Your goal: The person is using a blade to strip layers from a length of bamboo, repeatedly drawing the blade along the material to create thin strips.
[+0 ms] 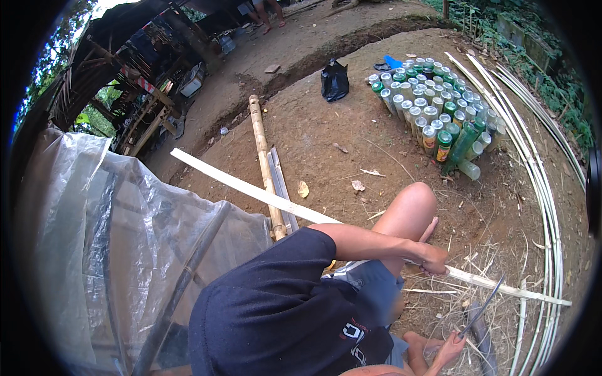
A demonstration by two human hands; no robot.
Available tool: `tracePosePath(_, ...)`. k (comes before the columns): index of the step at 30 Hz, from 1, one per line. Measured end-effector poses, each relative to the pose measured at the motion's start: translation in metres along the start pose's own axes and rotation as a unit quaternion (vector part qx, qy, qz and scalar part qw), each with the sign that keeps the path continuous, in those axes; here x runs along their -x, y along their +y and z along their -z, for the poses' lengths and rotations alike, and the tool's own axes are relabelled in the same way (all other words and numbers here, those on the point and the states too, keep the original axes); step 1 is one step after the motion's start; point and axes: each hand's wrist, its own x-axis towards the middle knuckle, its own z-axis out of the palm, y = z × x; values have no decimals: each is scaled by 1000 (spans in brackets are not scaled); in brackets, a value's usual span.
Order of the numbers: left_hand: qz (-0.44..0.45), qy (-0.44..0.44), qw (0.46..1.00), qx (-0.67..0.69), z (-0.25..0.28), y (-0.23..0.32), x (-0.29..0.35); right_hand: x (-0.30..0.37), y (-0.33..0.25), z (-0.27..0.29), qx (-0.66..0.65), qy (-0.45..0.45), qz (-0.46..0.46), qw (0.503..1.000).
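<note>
A long pale bamboo strip (238,185) runs slantwise from the upper left, passing under my left arm toward the lower right. My left hand (433,258) is closed around it beside my bent knee. In my right hand (448,349), near the lower edge, is the handle of a long-bladed knife (481,308). Its blade slants up and right, and its tip overlaps the strip's right part (501,287); whether they touch I cannot tell. A dark piece of wood (483,338) lies by the knife, among thin bamboo shavings (454,301) near my bare feet.
Upturned glass bottles (433,100) stand packed together at the upper right. Long bamboo strips (539,182) curve along the right. A black plastic bag (334,81), bamboo pole (260,144) and plastic-sheeted frame (157,207) lie farther left. A person's legs (269,12) show at the top.
</note>
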Motion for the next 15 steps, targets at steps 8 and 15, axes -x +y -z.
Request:
tracePosePath(8, -7, 25, 999, 18, -1, 7, 0, 11, -30, -1, 84, 8, -11, 996)
tracePosePath(15, -101, 55, 985, -127, -28, -42, -30, -40, 45, 31, 149, 5, 8, 989)
